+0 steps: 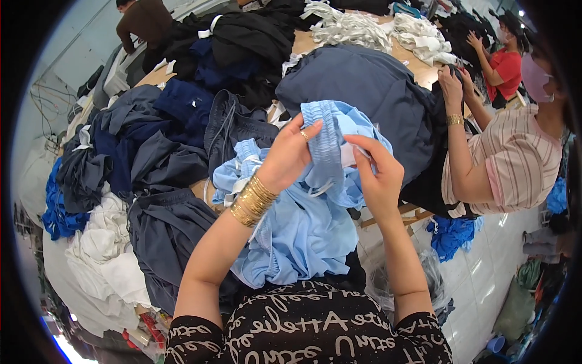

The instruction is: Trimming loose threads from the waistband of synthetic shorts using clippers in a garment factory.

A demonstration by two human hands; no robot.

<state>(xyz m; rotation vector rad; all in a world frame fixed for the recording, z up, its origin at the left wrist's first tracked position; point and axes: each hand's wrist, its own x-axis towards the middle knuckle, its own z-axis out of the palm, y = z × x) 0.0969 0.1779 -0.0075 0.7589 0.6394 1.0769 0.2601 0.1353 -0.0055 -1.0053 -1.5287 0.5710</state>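
Light blue drawstring trousers point(297, 227) lie bunched in front of me, their gathered elastic waistband point(322, 145) raised. My left hand point(285, 158), with gold bangles at the wrist, is closed round the waistband's left side. At the inside of the waist, my right hand point(382, 176) pinches the fabric next to a small white label point(348, 155). A white drawstring end point(320, 189) hangs below the waistband. More light blue cloth point(233, 176) with a white cord lies left of my left wrist.
Dark grey garments point(170, 227) and navy ones point(185, 106) heap up on the left, beside white cloth point(109, 255). A large grey pile point(364, 91) stands ahead. Close on the right, a person in a striped shirt point(503, 161) handles dark cloth. White strips point(348, 27) lie at the back.
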